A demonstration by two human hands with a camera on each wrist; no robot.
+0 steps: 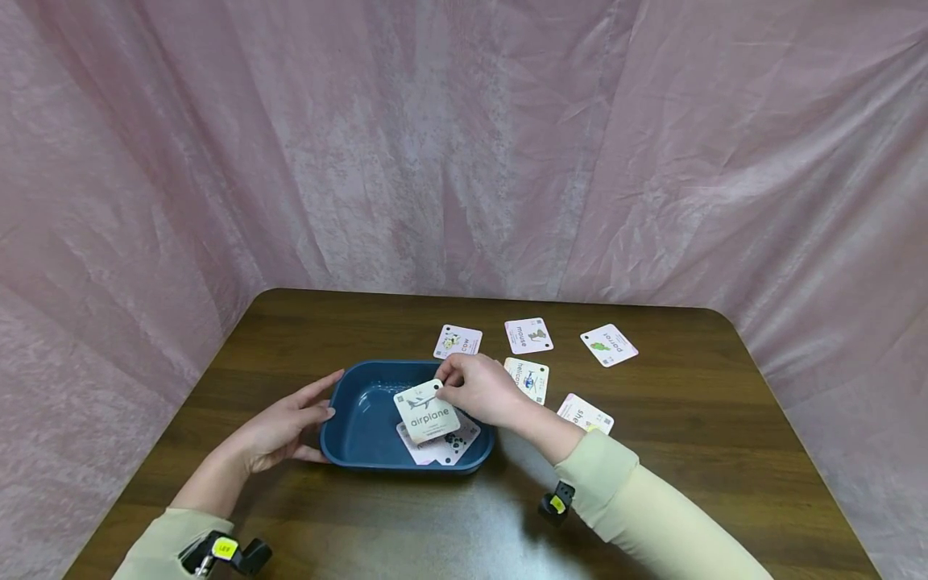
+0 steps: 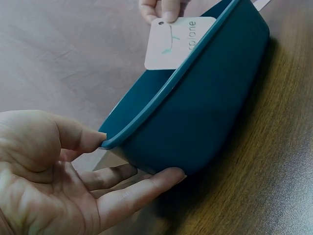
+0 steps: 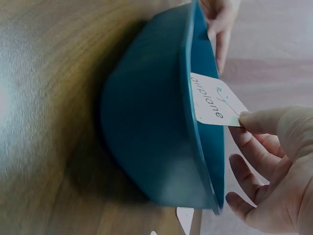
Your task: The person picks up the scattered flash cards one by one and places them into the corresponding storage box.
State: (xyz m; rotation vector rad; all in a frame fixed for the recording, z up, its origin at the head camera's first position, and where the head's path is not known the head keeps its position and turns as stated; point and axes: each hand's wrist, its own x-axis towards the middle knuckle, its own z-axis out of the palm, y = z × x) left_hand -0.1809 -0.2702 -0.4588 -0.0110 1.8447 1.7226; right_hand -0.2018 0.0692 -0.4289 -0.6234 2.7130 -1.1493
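My right hand [image 1: 482,391] pinches the corner of a white card printed "airplane" [image 1: 426,412] between thumb and fingers. The card is tilted over the blue basin [image 1: 370,466], overlapping other cards [image 1: 460,441] inside it in the head view. Part of those cards lies hidden under it. Against the basin's left end rests my left hand [image 1: 286,425], fingers spread. In the left wrist view, one fingertip [image 2: 95,141] touches the rim and another digit lies along the lower wall. The right wrist view shows the airplane card [image 3: 215,100] with its lower edge inside the rim.
Beyond the basin lie a cow card [image 1: 458,341], a mouse card [image 1: 528,336] and a parrot card [image 1: 609,345]. A helicopter card [image 1: 529,379] and a partly covered card [image 1: 584,414] sit beside my right arm. Pink curtain [image 1: 435,161] hangs behind the brown wooden table [image 1: 689,451].
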